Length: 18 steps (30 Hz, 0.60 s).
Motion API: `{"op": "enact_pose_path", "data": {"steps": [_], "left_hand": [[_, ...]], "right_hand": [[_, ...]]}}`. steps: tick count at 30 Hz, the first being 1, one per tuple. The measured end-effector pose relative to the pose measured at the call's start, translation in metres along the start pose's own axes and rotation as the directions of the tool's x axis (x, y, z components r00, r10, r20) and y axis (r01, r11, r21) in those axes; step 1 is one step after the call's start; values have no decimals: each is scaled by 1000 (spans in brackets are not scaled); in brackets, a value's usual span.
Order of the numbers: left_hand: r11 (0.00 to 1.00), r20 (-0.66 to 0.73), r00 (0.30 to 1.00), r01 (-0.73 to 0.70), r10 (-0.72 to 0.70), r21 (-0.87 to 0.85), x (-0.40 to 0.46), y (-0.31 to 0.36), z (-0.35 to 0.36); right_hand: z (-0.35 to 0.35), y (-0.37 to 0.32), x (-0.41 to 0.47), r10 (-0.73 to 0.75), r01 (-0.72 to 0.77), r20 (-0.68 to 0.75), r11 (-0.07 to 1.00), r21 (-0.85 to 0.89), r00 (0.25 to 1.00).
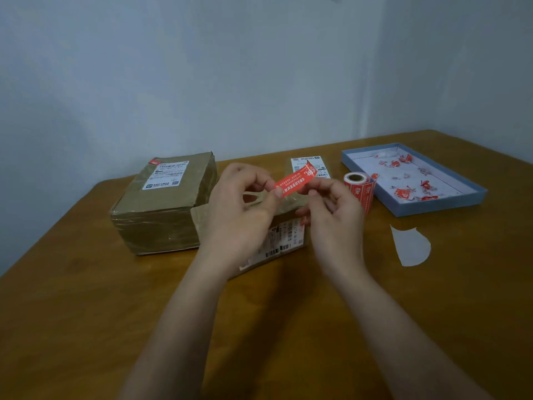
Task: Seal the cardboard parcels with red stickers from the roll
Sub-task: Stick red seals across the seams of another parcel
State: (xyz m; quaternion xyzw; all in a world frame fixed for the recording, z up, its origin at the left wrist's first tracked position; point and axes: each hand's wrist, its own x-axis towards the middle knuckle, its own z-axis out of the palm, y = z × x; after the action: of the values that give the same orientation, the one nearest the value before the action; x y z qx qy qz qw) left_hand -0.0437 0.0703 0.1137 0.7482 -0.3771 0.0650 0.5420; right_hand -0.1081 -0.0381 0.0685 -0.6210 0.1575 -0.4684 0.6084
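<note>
Sticker, red printed strip (pixel 294 180), pinched between my left hand (pixel 242 209) and right hand (pixel 331 215) above small brown cardboard parcel (pixel 277 241) at table centre | large taped parcel (pixel 164 206), left, already stickered at its corner | sticker roll (pixel 359 189) beside blue tray (pixel 473 194) | sealing ongoing.

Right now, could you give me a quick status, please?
Left hand and right hand pinch one red sticker. Parcel beneath. Path clear.
</note>
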Motion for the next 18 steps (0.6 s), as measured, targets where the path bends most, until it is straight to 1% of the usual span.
{"op": "enact_pose_path", "data": {"steps": [3,4,5,7,9,10,11,13,15,18], "left_hand": [[1000,-34,999,13,-14,-23,0,0,-3],[999,-46,999,28,-29,-31,1,0,-5],[998,-51,998,47,-49,-32,1,1,-7],[996,-51,995,80,-81,-26,1,2,-10],[997,-57,995,78,-79,-7,1,2,-13],[998,-55,996,65,-64,14,1,2,-13],[998,-46,998,50,-48,40,0,3,-13],[996,-31,999,24,-21,85,-2,2,-13],[993,-28,1000,16,-13,116,-5,2,-13],[992,-24,1000,20,-17,128,-7,-1,-16]], "right_hand": [[-4,-2,5,99,-99,27,995,19,995],[-7,-2,8,107,-109,39,993,44,993],[-10,-3,10,87,-92,57,993,78,995],[-15,-3,11,-6,-14,135,989,146,991],[-17,-3,10,-82,47,237,987,151,968],[-16,-3,8,-98,67,267,990,123,959],[-14,-3,7,-99,79,271,993,86,957],[-11,-3,6,-94,87,216,995,41,972],[-11,-4,8,-116,113,146,993,29,982],[-13,-4,10,-115,111,121,993,37,986]]}}
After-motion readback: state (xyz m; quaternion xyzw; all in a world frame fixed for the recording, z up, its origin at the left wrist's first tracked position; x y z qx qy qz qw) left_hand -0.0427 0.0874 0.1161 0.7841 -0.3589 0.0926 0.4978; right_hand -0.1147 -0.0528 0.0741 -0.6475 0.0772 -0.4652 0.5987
